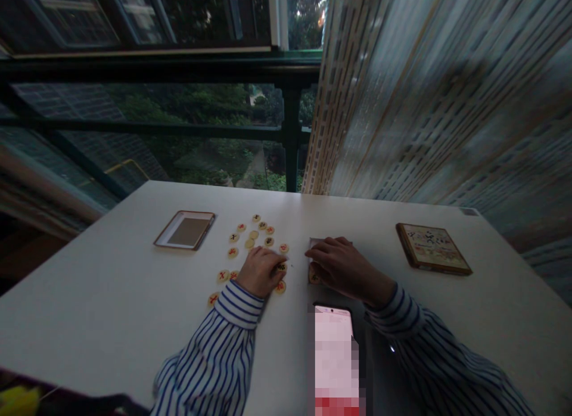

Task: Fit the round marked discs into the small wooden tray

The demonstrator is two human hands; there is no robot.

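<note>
The desk [111,297] lies open at the lower left of the frame — a hand could pass there freely — and again between the small box [317,244] at center and the decorated case [433,248] at right. Scattered discs [233,252] crowd the middle, between the tray [185,230] and the box; the phone [337,362] blocks the lower center.

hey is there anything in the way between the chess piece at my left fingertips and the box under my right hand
Nothing visible stands between the xiangqi piece at your left hand and the small box under your right hand. The phone lies nearer you, off that line.
</note>
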